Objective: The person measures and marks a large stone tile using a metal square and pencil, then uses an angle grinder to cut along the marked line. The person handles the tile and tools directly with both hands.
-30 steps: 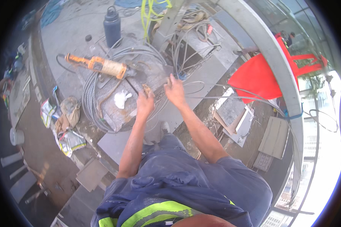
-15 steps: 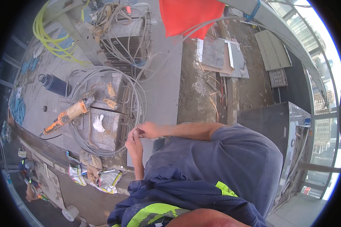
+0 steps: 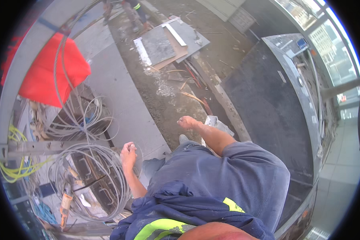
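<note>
My left hand [image 3: 128, 157] is raised in front of my body, its fingers curled in. Whatever it may hold is hidden or too small to make out. Close to its left lies a large coil of grey wire rope [image 3: 122, 192] over dark blocks with metal handles. My right hand [image 3: 188, 122] is held apart from the left, over the strip of rough ground, with the fingers closed. Its inner side is out of sight. An orange power tool [image 3: 65, 208] and a white crumpled piece [image 3: 84, 200] lie inside the coil.
A red cloth [image 3: 54, 72] hangs from a metal frame [image 3: 18, 88] at the left. Yellow rope [image 3: 18, 170] lies below it. Flat sheets [image 3: 156, 46] rest ahead on rubble, near another person's legs [image 3: 134, 16]. A big dark panel [image 3: 272, 108] stands at right.
My hands were together by the wire coil and are now apart, the right one farther right. My view has turned rightward, so the coil and power tool sit lower left.
</note>
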A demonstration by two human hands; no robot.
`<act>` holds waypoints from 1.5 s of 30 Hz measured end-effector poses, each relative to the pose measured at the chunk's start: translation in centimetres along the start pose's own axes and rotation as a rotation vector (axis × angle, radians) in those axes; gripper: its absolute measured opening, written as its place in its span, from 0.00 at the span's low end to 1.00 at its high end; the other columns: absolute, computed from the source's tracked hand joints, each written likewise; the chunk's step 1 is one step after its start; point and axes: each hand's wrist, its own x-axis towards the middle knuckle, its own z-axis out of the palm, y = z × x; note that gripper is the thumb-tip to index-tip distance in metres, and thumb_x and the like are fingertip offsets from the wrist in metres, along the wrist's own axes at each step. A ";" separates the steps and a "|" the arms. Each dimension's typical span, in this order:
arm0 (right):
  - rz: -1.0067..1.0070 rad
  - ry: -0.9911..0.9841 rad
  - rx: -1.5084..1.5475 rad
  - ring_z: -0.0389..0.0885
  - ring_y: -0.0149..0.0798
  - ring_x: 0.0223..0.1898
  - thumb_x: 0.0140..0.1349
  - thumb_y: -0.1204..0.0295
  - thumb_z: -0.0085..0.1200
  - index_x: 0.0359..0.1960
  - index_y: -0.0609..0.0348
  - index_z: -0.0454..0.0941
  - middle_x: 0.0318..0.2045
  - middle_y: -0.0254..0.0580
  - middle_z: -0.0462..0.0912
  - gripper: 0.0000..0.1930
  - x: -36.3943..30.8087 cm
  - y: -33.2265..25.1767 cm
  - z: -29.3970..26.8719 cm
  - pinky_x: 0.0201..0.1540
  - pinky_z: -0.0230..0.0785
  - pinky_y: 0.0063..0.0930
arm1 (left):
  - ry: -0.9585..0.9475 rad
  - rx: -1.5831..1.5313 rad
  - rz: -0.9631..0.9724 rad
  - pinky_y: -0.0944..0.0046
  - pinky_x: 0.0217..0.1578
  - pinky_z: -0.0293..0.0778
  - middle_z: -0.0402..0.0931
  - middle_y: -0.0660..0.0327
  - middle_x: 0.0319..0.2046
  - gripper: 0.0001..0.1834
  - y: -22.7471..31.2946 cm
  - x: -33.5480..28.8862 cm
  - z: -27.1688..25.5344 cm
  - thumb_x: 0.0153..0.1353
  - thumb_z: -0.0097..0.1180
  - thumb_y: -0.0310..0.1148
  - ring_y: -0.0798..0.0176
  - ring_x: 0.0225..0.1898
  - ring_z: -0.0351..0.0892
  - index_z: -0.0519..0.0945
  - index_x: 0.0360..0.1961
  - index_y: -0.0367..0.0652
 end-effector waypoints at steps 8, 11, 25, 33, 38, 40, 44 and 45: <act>0.734 0.607 0.772 0.92 0.42 0.41 0.69 0.68 0.56 0.70 0.52 0.78 0.47 0.50 0.92 0.26 -24.0 21.4 -16.3 0.42 0.84 0.39 | -0.460 -0.011 0.029 0.63 0.29 0.81 0.88 0.55 0.41 0.20 2.9 11.9 11.5 0.79 0.54 0.39 0.67 0.28 0.83 0.82 0.63 0.37; 0.810 0.853 1.001 0.92 0.39 0.32 0.64 0.78 0.59 0.67 0.59 0.79 0.43 0.49 0.92 0.27 -28.5 25.1 -13.6 0.33 0.85 0.34 | -0.564 -0.019 -0.028 0.62 0.30 0.82 0.88 0.54 0.41 0.19 -0.6 15.7 14.6 0.78 0.55 0.38 0.65 0.30 0.85 0.83 0.61 0.36; 0.937 0.359 0.926 0.93 0.45 0.35 0.68 0.73 0.57 0.53 0.61 0.86 0.42 0.48 0.93 0.14 -20.1 16.2 18.7 0.30 0.82 0.42 | -0.941 0.428 -0.417 0.57 0.26 0.81 0.85 0.55 0.33 0.12 5.3 32.4 23.6 0.74 0.54 0.32 0.58 0.27 0.84 0.85 0.50 0.38; 0.790 1.142 1.580 0.92 0.40 0.39 0.74 0.71 0.53 0.66 0.61 0.81 0.48 0.47 0.91 0.21 -9.3 18.7 -10.1 0.37 0.83 0.33 | -0.538 0.276 0.056 0.51 0.26 0.84 0.85 0.54 0.33 0.15 29.5 52.6 39.4 0.63 0.56 0.27 0.54 0.27 0.86 0.89 0.47 0.37; 0.691 1.295 1.485 0.91 0.37 0.39 0.76 0.69 0.53 0.67 0.61 0.80 0.50 0.46 0.90 0.21 -10.4 17.1 -18.0 0.37 0.83 0.31 | -0.622 0.447 0.468 0.56 0.44 0.88 0.92 0.48 0.44 0.21 43.4 49.3 47.4 0.52 0.70 0.25 0.53 0.43 0.92 0.93 0.49 0.39; 0.731 1.288 1.523 0.91 0.36 0.38 0.76 0.68 0.53 0.66 0.61 0.80 0.49 0.46 0.90 0.21 -10.3 17.2 -16.7 0.37 0.83 0.31 | -0.751 0.483 0.542 0.56 0.46 0.87 0.93 0.50 0.43 0.24 46.5 46.8 49.4 0.48 0.76 0.27 0.56 0.44 0.92 0.94 0.50 0.41; 1.007 1.234 1.803 0.91 0.39 0.37 0.76 0.69 0.53 0.60 0.60 0.83 0.46 0.46 0.90 0.16 -10.6 16.6 -4.3 0.35 0.82 0.34 | -1.155 0.503 0.684 0.59 0.39 0.86 0.92 0.54 0.36 0.19 46.8 40.7 53.8 0.61 0.72 0.33 0.62 0.37 0.91 0.93 0.53 0.43; 1.134 1.171 1.888 0.90 0.42 0.36 0.76 0.70 0.53 0.56 0.61 0.83 0.45 0.48 0.89 0.14 -10.5 15.3 -2.5 0.35 0.82 0.38 | -1.260 0.588 0.525 0.61 0.33 0.85 0.91 0.56 0.34 0.18 47.1 39.6 54.8 0.69 0.66 0.38 0.65 0.28 0.89 0.92 0.54 0.41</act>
